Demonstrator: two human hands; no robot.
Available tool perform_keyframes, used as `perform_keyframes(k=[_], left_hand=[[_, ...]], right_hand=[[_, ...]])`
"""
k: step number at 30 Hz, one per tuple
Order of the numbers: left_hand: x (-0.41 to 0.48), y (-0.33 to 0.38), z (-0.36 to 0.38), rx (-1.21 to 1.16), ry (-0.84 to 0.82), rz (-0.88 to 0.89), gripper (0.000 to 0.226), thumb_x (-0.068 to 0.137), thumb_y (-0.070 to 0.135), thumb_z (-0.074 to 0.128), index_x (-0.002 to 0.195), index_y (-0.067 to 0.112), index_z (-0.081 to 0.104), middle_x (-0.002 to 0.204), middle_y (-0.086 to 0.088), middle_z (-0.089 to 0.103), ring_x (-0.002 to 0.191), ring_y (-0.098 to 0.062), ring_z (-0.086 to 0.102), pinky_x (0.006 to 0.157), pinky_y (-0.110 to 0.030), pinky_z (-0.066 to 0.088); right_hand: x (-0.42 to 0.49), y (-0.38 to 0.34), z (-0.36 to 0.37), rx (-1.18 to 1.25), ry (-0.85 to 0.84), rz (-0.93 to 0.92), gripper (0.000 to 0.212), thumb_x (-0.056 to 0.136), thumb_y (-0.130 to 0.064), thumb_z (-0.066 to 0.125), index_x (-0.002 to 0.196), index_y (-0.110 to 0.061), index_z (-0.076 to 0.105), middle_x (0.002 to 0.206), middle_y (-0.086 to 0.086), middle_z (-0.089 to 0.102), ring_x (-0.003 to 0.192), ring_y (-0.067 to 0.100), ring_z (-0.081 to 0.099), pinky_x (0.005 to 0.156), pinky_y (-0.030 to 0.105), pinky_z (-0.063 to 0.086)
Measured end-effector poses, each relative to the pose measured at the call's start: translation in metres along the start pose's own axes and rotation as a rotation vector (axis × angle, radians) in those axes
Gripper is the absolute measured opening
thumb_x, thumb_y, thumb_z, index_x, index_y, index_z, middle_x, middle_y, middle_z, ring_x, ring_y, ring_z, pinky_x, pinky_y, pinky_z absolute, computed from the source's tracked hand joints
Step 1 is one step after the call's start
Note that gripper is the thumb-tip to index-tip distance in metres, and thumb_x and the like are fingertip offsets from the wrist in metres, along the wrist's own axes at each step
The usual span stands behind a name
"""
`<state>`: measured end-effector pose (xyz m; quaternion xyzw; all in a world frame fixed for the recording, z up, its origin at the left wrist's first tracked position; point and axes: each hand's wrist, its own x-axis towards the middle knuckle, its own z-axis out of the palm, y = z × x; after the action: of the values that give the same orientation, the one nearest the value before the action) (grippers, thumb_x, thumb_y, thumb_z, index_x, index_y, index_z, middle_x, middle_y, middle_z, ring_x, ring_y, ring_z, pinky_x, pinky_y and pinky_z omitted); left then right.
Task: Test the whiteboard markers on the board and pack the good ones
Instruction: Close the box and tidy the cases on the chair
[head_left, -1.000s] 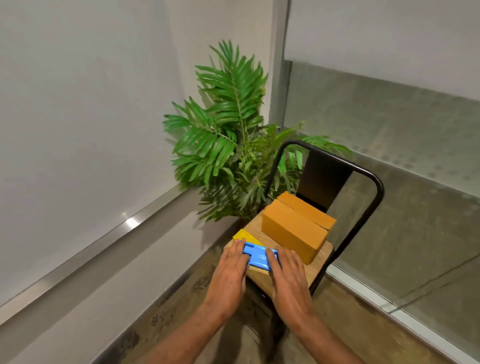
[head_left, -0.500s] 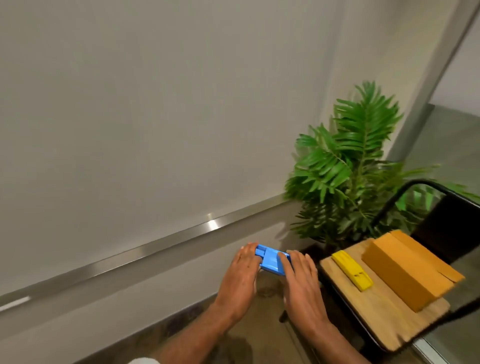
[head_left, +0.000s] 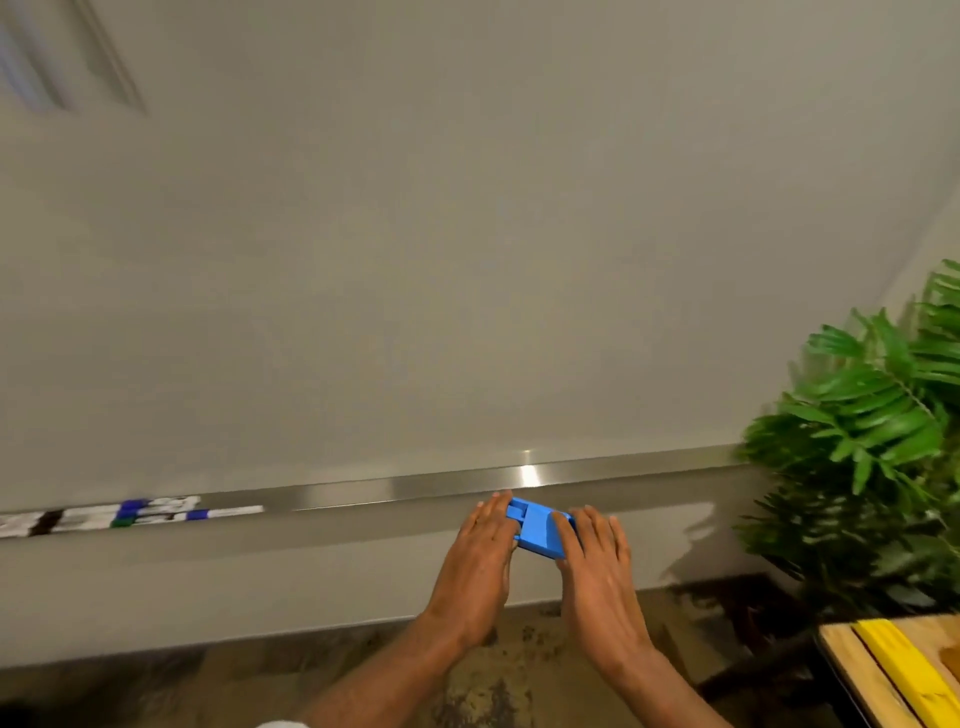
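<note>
A blue plastic case (head_left: 537, 529) is held in the air between the person's two hands, at the middle of the view and slightly to the right. It is tilted, with its far end just in front of the metal ledge (head_left: 649, 469) that runs along the bottom of the whiteboard (head_left: 467, 234).

The left hand (head_left: 480, 551) covers the case's left end and the right hand (head_left: 597, 566) covers its right end. On both hands the fingers lie straight and close together over the top of the case, carrying it between them. The thumbs are mostly hidden, so it cannot be told whether they hook underneath.

Far to the left, well apart from the hands, several whiteboard markers (head_left: 156, 514) lie on the ledge, blurred, with blue, green and dark caps. A green leafy plant (head_left: 872, 441) stands at the right. In the bottom right corner is the edge of a wooden chair seat (head_left: 844, 670) with a yellow case (head_left: 906, 675) lying on it.

One second earlier the blue case sat on the chair seat beside the yellow one, under both hands. Half a second earlier it was already lifted clear. Since then the view has swung left: the orange box has left the picture, the markers have come in, and the blue case has come closer to the ledge.
</note>
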<state>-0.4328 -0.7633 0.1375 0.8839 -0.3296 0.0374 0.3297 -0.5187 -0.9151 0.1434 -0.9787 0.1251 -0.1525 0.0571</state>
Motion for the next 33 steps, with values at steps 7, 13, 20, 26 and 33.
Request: perform_keyframes(k=[7,13,20,26,33], left_hand=[[-0.005,-0.032,-0.032,0.013,0.121,-0.253,0.049,0.109,0.02,0.045,0.157,0.022,0.037,0.167,0.009,0.023,0.155,-0.01,0.016,0.126,-0.024,0.01],[-0.01,-0.068,-0.046,0.015,0.186,-0.484,0.054,0.108,0.023,0.047,0.159,0.023,0.028,0.167,0.004,0.026,0.154,-0.01,0.023,0.124,-0.02,0.007],[-0.004,-0.128,-0.069,0.059,0.241,-0.567,0.055,0.106,0.023,0.052,0.157,0.021,0.033,0.165,0.003,0.032,0.152,-0.01,0.028,0.117,-0.012,0.007],[0.01,-0.195,-0.086,0.082,0.233,-0.544,0.056,0.107,0.024,0.051,0.159,0.022,0.031,0.166,0.004,0.027,0.153,-0.009,0.023,0.119,-0.014,0.006],[0.029,-0.278,-0.085,0.102,0.196,-0.52,0.051,0.105,0.02,0.054,0.154,0.019,0.042,0.163,0.003,0.034,0.152,-0.012,0.029,0.123,-0.021,0.015]], right_hand=[[0.049,-0.044,0.02,0.105,-0.029,-0.211,0.087,0.056,0.009,0.084,0.136,-0.01,0.054,0.131,0.013,0.059,0.126,0.033,0.055,0.111,0.057,0.039],[0.08,-0.08,0.047,0.157,-0.071,-0.348,0.088,0.053,0.004,0.089,0.133,-0.012,0.057,0.128,0.011,0.06,0.12,0.03,0.058,0.112,0.051,0.033],[0.118,-0.136,0.072,0.176,-0.109,-0.406,0.084,0.052,0.005,0.087,0.13,-0.011,0.059,0.124,0.012,0.062,0.115,0.032,0.061,0.106,0.05,0.046],[0.151,-0.182,0.112,0.17,-0.165,-0.401,0.087,0.051,0.004,0.088,0.131,-0.013,0.058,0.127,0.011,0.06,0.116,0.032,0.06,0.105,0.045,0.045],[0.188,-0.229,0.165,0.149,-0.224,-0.37,0.092,0.045,0.002,0.09,0.129,-0.015,0.058,0.126,0.01,0.061,0.115,0.032,0.061,0.103,0.045,0.047]])
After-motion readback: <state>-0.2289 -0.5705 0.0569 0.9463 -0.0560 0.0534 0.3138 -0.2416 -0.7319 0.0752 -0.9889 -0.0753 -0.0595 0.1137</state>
